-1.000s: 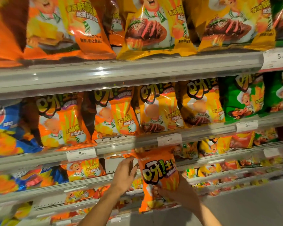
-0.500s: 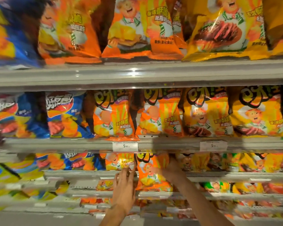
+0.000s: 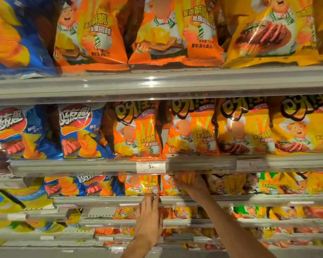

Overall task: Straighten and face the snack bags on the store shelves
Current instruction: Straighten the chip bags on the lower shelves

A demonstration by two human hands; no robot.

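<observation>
Orange bag [image 3: 172, 185] stands on the third shelf [image 3: 231, 199] from the top, at 6 o'clock of centre, just right of a twin orange bag [image 3: 142, 185]. Print on the twin reads 香浓酥脆 / 吮指回味; the top of each is hidden behind the shelf edge above.

Right hand [image 3: 191, 183]: arm enters from 5 o'clock and reaches up and in under the price rail. Fingers are curled over the upper part of the orange bag, grip clamped on it.

Left hand [image 3: 149, 218]: forearm rises from 6 o'clock, back of hand to camera, fingers straight and close together, holding nothing. Fingertips [image 3: 150, 197] meet the shelf lip at the twin's bottom edge; contact with the twin itself cannot be told.

Price tag [image 3: 151, 167] at 12 o'clock of the hands reads 5.90. A second tag [image 3: 251, 164] to the right shows only "5".

Shelf above: orange bags [image 3: 138, 131] with 呀!土 logo, yellow bags [image 3: 244, 127] with the same logo, blue bags [image 3: 78, 131] reading 好友趣 and 厚切 toward 9 o'clock.

Top shelf: an orange bag reads 薯条(膨化食品), 70克.
</observation>
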